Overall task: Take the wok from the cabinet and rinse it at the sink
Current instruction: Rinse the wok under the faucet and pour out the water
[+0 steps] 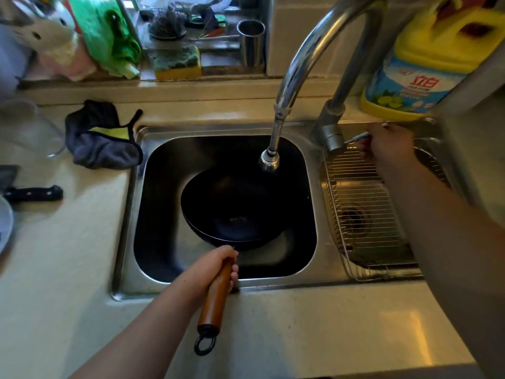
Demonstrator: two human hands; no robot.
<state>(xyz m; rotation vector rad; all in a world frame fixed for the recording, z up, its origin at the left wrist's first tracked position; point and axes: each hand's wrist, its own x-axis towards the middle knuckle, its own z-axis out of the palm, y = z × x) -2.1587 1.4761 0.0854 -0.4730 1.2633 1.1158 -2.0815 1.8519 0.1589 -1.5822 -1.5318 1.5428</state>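
Observation:
A black wok (235, 209) sits inside the steel sink (131, 209), under the spray head of the curved faucet (300, 58). Its wooden handle (216, 299) reaches back over the sink's front rim. My left hand (216, 266) is wrapped around the upper end of that handle. My right hand (388, 143) is closed on the faucet's thin lever, just right of the faucet base. I see no water running from the spray head.
A wire rack (363, 209) fills the right basin. A grey cloth (101, 138) lies left of the sink, and a knife (32, 194) lies further left. A detergent bottle (426, 64) stands behind the faucet. A sponge (177, 62) and steel cup (251, 42) sit on the sill.

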